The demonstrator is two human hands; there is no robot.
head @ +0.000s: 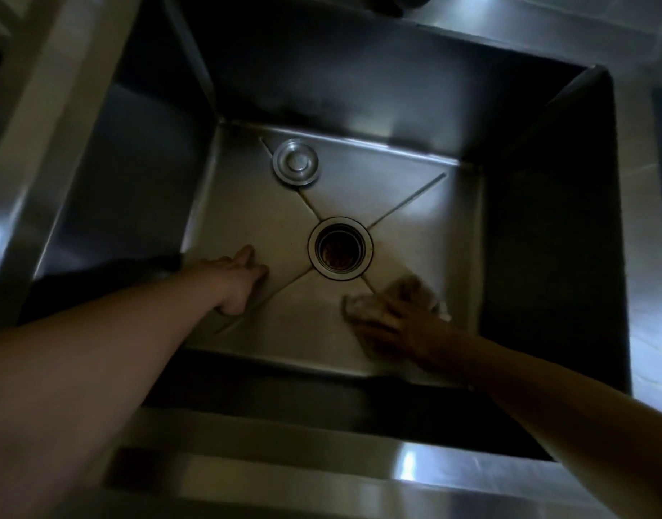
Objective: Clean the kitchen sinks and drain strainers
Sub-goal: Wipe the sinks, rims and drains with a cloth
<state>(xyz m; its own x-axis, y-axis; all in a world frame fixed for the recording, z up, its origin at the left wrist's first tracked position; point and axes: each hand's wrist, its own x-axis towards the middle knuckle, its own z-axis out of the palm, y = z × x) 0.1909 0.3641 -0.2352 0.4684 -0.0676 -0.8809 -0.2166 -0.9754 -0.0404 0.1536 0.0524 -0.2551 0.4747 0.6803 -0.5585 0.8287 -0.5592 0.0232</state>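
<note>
Steel rim (322, 477) of the counter front runs across the near edge at 6 o'clock, catching a bright glare toward 5 o'clock. Beyond it drops a deep square sink (546, 237) with dark walls and a paler floor creased by four drainage lines that meet at the middle.

Both bare forearms reach down into the basin. The right hand (400, 327), coming in from 4 o'clock, lies flat with fingers spread on a pale crumpled cloth (404, 294), pressing it to the sink floor along the crease at about 5 o'clock of the drain; the cloth shows beyond and beside the fingertips. The left hand (243, 282), coming in from 8 o'clock, rests on the floor at about 8 o'clock of the drain with its fingers curled under, knuckles down; whether anything is in it cannot be told, as the palm is hidden.

Between and just beyond the hands sits the open drain (340, 249) at the centre, a round ringed hole with brownish residue visible in the strainer basket at its bottom. Farther back, at about 11 o'clock of the drain and near the far wall, a round metal stopper lid (295, 162) with a central knob lies flat on the floor, apart from the drain.
</note>
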